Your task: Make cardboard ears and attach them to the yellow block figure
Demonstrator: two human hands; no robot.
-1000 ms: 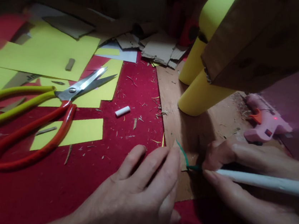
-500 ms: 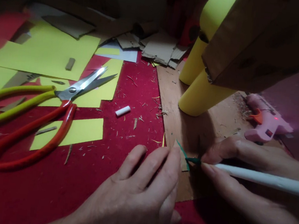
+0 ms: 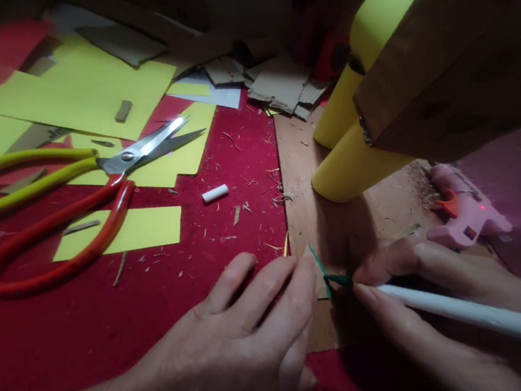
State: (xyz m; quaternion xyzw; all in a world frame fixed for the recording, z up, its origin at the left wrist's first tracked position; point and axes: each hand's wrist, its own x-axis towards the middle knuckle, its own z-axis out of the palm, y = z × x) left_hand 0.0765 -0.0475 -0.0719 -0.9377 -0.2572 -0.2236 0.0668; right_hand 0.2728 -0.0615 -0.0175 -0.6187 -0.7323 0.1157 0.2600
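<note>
My right hand (image 3: 431, 303) is closed in a pinch on a paintbrush (image 3: 464, 311) with a white handle. Its green tip rests on the edge of a small piece of cardboard (image 3: 323, 285), where a green line of paint runs along the rim. With bent fingers, my left hand (image 3: 253, 339) presses that piece down at its left side and covers most of it. My left thumb is largely hidden below the palm. Beneath both lies a flat brown board (image 3: 298, 175). Left of my hands, scissors (image 3: 126, 158) with yellow and red handles lie with their blades apart.
Yellow tubes (image 3: 352, 174) under a brown cardboard box (image 3: 442, 84) stand at the back right. A pink glue gun (image 3: 470, 213) with a lit red light lies beyond my right hand. Yellow paper (image 3: 89, 88), cardboard scraps (image 3: 277, 84) and a short white stick (image 3: 215, 193) lie on the red surface.
Hardly anything differs. The view has shifted very slightly, and both hands and the brush tip stay at the same edge of the cardboard piece.
</note>
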